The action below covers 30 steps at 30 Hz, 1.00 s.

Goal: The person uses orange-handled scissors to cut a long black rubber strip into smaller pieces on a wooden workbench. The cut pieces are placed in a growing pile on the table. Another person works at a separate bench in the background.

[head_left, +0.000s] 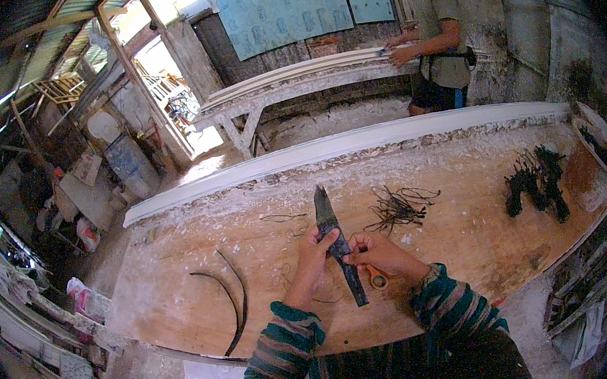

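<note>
Both my hands hold a dark, flat, blade-shaped strip [326, 213] over the wooden table; its pointed end is away from me. My left hand [313, 260] is closed on its middle, thumb on top. My right hand [383, 253] pinches its right edge a little lower. An orange ring-shaped handle [378, 277] shows below my right hand; whether the hand holds it or it lies on the table, I cannot tell. Loose black cords [402, 207] lie beyond my right hand. Two curved dark strips [236, 305] rest to the left, and thin cord loops [282, 217] lie beyond my left hand.
Black cord bundles [537, 183] and a tilted bucket [588, 175] are at the table's right end. A long white moulding [343, 149] runs along the far edge of the table [160, 291]. Beyond, a co-worker [442, 30] stands at another bench [293, 81].
</note>
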Available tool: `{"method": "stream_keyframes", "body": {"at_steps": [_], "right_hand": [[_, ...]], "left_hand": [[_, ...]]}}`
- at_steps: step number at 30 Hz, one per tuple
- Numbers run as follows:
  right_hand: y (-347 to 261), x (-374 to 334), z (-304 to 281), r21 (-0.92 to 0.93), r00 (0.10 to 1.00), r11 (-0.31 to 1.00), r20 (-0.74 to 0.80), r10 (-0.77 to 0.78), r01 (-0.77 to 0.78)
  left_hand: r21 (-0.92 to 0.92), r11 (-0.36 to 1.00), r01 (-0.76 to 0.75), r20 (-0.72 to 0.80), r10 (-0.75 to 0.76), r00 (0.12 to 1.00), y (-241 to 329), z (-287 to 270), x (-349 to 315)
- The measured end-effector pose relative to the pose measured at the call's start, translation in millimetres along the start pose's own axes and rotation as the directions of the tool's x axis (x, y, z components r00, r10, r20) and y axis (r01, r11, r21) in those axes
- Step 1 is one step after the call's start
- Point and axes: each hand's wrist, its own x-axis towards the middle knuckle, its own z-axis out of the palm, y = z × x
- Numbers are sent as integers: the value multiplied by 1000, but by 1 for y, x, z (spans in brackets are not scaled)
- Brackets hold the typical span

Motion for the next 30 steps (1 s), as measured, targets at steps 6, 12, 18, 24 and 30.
{"method": "stream_keyframes", "body": {"at_steps": [6, 12, 18, 24, 30], "right_hand": [[-1, 1, 1, -156, 962, 969, -167, -217, 192], [-17, -6, 0, 251, 963, 947, -226, -144, 201], [-13, -4, -5, 56, 955, 978, -235, -183, 201], [-7, -2, -4, -262, 883, 931, -330, -334, 254], [-14, -6, 0, -287, 878, 926, -340, -337, 244]], "left_hand": [[59, 998, 20, 122, -28, 992, 6, 0, -1], [122, 984, -128, 213, 100, 972, 3, 7, 0], [153, 983, -98, 239, 60, 969, 4, 8, -2], [283, 949, -137, 135, 102, 986, -4, 6, -1], [388, 906, -171, 130, 130, 983, -5, 6, -3]]}}
